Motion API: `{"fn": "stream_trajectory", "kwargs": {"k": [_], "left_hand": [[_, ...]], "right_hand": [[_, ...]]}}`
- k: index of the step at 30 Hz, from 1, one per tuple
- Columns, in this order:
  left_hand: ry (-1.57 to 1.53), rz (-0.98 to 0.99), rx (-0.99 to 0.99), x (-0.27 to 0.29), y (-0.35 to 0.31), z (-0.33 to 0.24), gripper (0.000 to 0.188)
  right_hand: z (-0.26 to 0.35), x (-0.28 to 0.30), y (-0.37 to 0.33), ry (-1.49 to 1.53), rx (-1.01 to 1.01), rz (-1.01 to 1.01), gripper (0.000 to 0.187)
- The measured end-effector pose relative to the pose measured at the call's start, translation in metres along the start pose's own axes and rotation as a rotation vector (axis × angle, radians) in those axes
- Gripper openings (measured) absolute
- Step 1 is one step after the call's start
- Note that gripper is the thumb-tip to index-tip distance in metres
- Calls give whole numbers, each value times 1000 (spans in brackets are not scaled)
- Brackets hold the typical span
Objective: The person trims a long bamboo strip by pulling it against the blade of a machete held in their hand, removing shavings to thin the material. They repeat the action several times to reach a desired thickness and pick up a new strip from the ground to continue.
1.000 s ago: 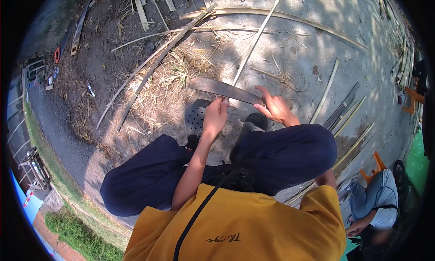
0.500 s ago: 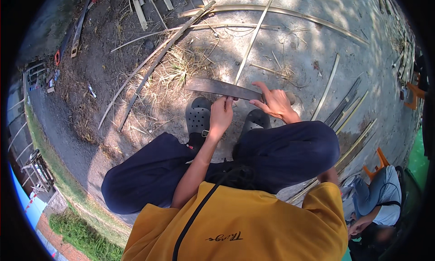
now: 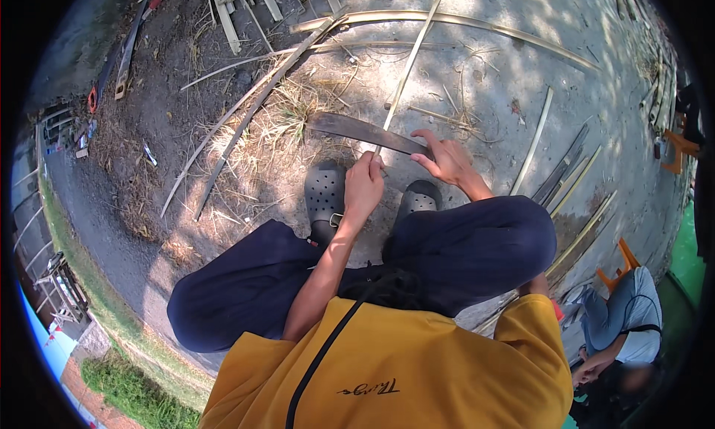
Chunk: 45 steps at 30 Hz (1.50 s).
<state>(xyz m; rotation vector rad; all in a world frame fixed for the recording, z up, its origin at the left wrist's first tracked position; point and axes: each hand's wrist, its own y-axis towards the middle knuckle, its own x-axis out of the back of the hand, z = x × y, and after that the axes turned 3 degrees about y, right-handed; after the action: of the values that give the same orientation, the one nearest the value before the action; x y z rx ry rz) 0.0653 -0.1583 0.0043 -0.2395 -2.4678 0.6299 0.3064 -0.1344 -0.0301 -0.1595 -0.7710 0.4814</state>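
I squat on bare ground in dark trousers and grey clogs (image 3: 325,198). My right hand (image 3: 445,159) grips the handle end of a long dark blade (image 3: 357,129) that points left. My left hand (image 3: 363,187) is closed on the near end of a thin pale bamboo strip (image 3: 408,70). The strip runs away from me across the blade, which cuts into it just beyond my left fingers.
Long bamboo strips (image 3: 462,21) and split poles (image 3: 253,112) lie across the ground ahead, with dry shavings (image 3: 290,116) around them. More strips (image 3: 573,205) lie at my right. Another person (image 3: 622,332) sits at lower right near orange stools (image 3: 674,142). A fence (image 3: 45,228) runs along the left.
Both hands and the blade have shifted slightly nearer to my feet along the strip; the grips are the same.
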Motion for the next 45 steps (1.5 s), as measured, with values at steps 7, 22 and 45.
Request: {"fn": "stream_trajectory", "kwargs": {"k": [7,22,45], "left_hand": [[-23,-74,-90,0,4,5,30],[24,17,-45,9,4,-3,30],[-163,1,-95,7,16,19,32]], "right_hand": [[2,3,9,-34,-20,-58,59],[3,14,13,1,-110,-96,56],[15,3,15,5,14,-70,65]]}}
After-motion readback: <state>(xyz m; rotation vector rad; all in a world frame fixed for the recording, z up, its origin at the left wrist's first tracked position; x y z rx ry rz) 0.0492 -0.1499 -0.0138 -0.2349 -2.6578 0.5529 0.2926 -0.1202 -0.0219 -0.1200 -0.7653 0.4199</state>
